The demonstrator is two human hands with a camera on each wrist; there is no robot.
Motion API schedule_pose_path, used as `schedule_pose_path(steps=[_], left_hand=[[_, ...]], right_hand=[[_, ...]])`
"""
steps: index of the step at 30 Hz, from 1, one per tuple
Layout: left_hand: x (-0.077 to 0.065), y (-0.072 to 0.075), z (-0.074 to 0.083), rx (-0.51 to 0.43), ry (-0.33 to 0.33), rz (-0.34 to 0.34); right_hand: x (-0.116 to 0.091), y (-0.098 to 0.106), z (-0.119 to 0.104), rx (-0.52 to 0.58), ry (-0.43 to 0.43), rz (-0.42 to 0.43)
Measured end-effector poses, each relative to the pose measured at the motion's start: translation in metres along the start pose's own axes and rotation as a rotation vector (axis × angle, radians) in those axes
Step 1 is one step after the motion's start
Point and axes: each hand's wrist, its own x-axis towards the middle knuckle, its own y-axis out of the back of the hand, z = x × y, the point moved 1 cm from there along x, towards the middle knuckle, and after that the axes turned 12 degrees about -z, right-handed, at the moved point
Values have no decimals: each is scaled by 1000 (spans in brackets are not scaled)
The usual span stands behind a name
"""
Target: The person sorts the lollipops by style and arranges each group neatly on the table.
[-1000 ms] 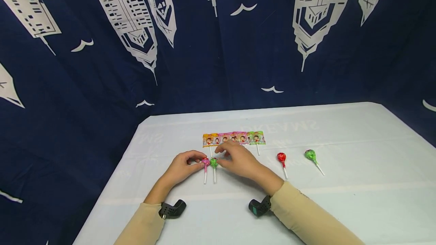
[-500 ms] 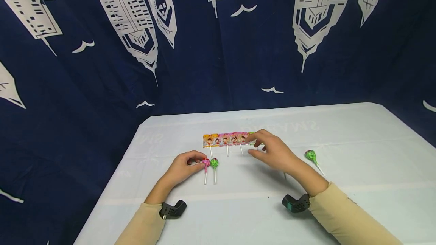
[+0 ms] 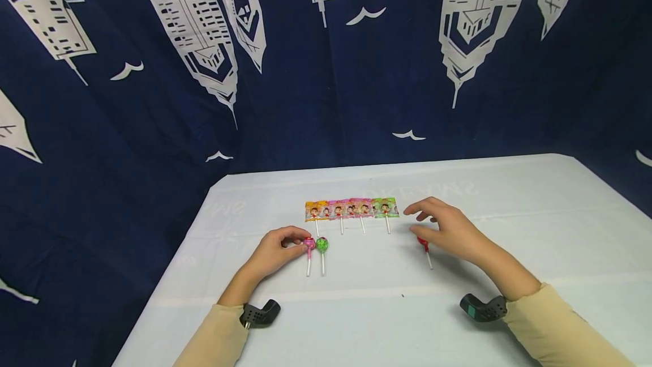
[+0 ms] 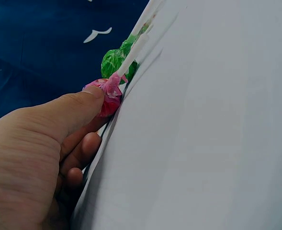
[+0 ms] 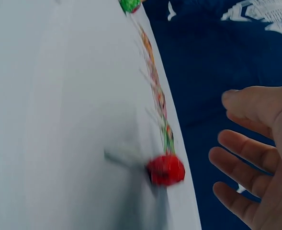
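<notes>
My left hand (image 3: 277, 251) pinches the round head of a pink lollipop (image 4: 113, 98) between thumb and fingers, its white stick pointing toward me. Right beside it lies a green lollipop (image 3: 322, 245), also stick toward me. My right hand (image 3: 450, 230) hovers over the table at the right, fingers parted and holding nothing. Under its thumb in the head view is a red lollipop (image 3: 425, 245); the right wrist view shows this red ball (image 5: 166, 169) apart from the fingers.
Behind the pair, flat-wrapped lollipops lie side by side in a row: an orange one (image 3: 316, 210), pink ones (image 3: 351, 208) and a green one (image 3: 386, 207). A white cloth (image 3: 356, 321) covers the table. A dark blue printed curtain (image 3: 326, 101) hangs at the back.
My right hand has left the green lollipop and moved right, past the row, to over the red lollipop. It now hides the other green lollipop at the right. My left hand stays put.
</notes>
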Motion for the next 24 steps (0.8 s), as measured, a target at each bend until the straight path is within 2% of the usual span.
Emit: schedule_pose_path(steps=[7,17,24], left_hand=[[1,0,1,-4,21,-4],[1,0,1,-21,-1,-12],[-1,1,2,-14,4,-8]], right_hand=[[-10,3,17,-31,-27,-19],[-9,-4,30,-32,-74,-97],[-7,-10,35,-45,-87,-99]])
